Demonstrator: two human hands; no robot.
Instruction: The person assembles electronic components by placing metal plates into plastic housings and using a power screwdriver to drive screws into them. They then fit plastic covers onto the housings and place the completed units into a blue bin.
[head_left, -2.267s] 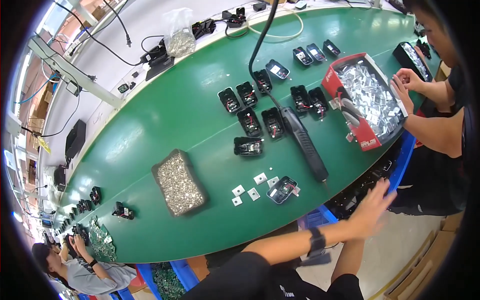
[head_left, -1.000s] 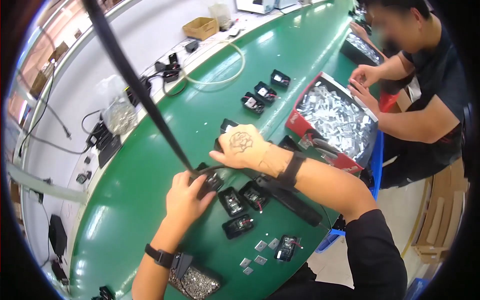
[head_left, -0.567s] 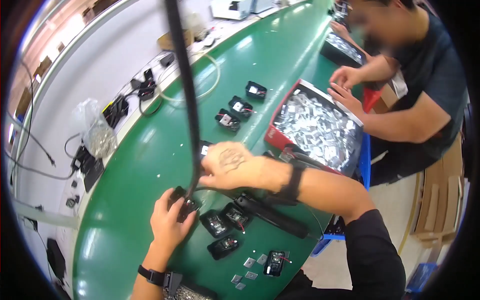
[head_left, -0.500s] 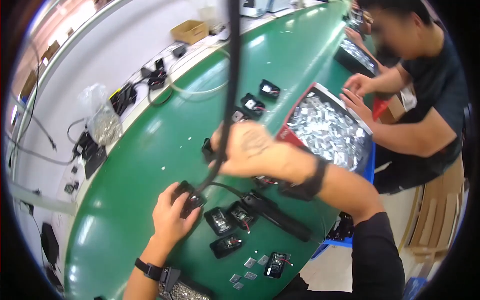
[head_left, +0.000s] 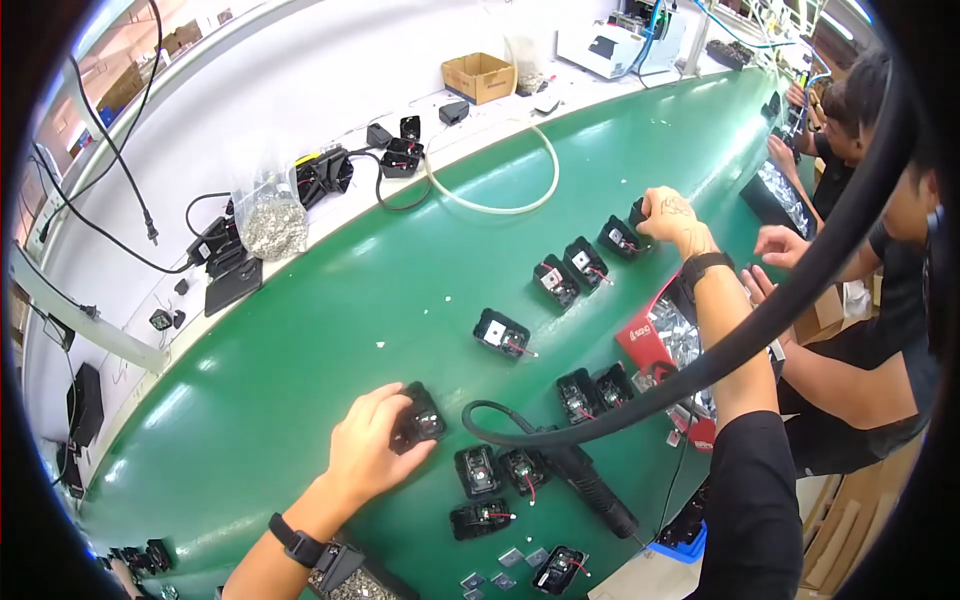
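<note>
My left hand is wrapped round the side of a black plastic housing on the green bench. At the far right, my right hand has its fingers closed on another black housing, mostly hidden by the fingers. Beside it stands a row of open black housings with red wires, including a near one and one next to my fingers. More such housings lie to the right of my left hand. A black corded handheld tool rests beside them.
A thick black cable arches across the right side. Beyond my right forearm stands a red-edged box of small metallic pieces, with co-workers close by. Flat metal plates lie near me. A bag of small parts sits along the wall.
The view has shifted. My right hand has moved away from near my left hand to the far end of the housing row. My left hand still holds its housing.
</note>
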